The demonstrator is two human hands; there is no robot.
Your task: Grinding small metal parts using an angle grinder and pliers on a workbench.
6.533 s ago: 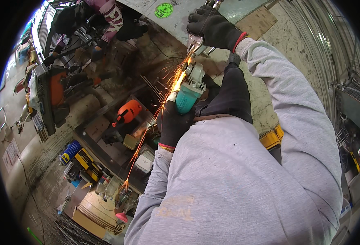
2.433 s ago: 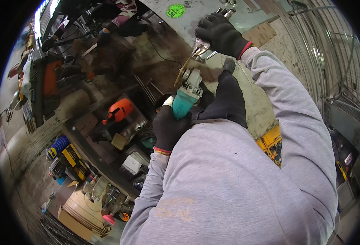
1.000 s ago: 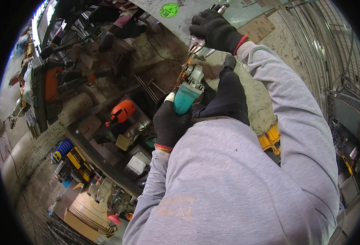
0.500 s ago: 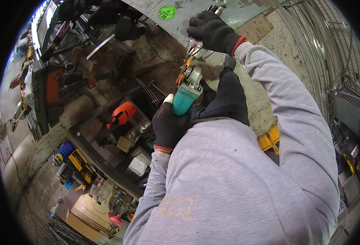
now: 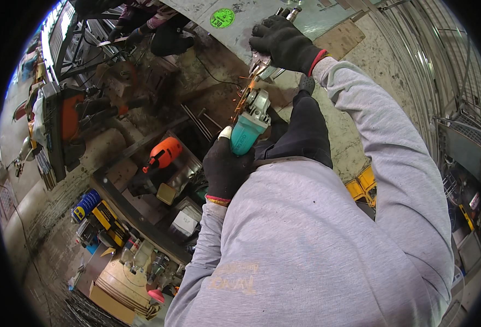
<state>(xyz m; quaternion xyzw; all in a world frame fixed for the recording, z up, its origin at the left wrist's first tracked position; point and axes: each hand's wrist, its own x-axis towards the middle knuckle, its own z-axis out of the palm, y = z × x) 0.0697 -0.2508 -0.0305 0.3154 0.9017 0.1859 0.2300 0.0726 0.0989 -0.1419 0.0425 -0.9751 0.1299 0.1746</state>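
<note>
My left hand (image 5: 227, 166), in a black glove, is closed around the teal body of an angle grinder (image 5: 246, 135). Orange sparks (image 5: 241, 98) come off at the grinder's disc side. My right hand (image 5: 285, 44), also gloved in black, grips a shiny metal tool that looks like locking pliers (image 5: 294, 14) at the edge of a grey metal tabletop (image 5: 240, 27). The tool's lower end reaches toward the disc. A small metal piece (image 5: 258, 70) shows there, though its exact shape is unclear. The palm side of my right hand is hidden.
An orange-red bottle (image 5: 165, 152) lies in an open dark-framed bin (image 5: 107, 182) to the left. A blue and yellow can (image 5: 85, 204) stands beyond it. Yellow trays (image 5: 361, 185) sit at my right. At the upper left a co-worker's gloved hands (image 5: 134, 37) hold a metal strip.
The spark stream has thinned and spreads lower along the disc. Both my hands stay in place. At the upper left, the co-worker's hands and metal strip have shifted up and left.
</note>
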